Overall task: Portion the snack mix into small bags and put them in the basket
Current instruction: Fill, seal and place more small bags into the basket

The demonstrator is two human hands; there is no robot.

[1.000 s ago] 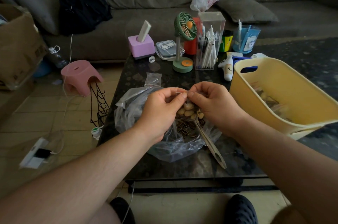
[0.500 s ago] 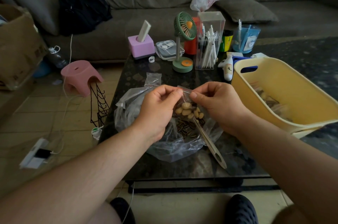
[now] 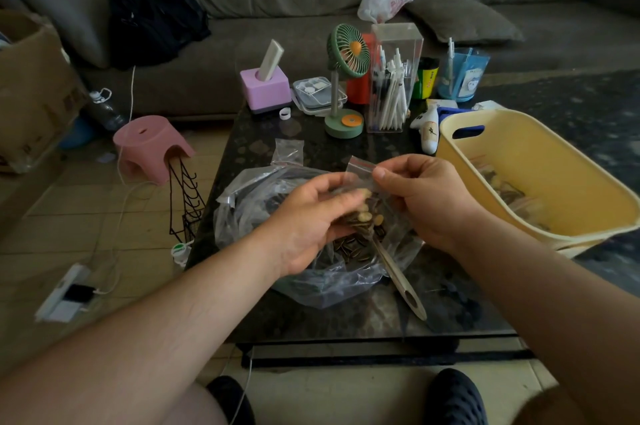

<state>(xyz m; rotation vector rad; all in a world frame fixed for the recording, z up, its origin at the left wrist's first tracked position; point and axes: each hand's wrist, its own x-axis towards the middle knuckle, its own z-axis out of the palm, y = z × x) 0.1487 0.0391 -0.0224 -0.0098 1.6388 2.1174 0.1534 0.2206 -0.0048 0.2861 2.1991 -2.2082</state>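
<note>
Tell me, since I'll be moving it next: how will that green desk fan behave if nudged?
The green desk fan probably tips easily: its big head sits high on a thin stem over a small round base. It looks like light plastic, so it would likely slide on the glossy table before resisting.

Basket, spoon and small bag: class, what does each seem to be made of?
Basket: likely plastic, smooth matte yellow with a moulded handle slot. Spoon: probably wood or bamboo, pale tan. Small bag: thin clear plastic film, glossy, creased.
</note>
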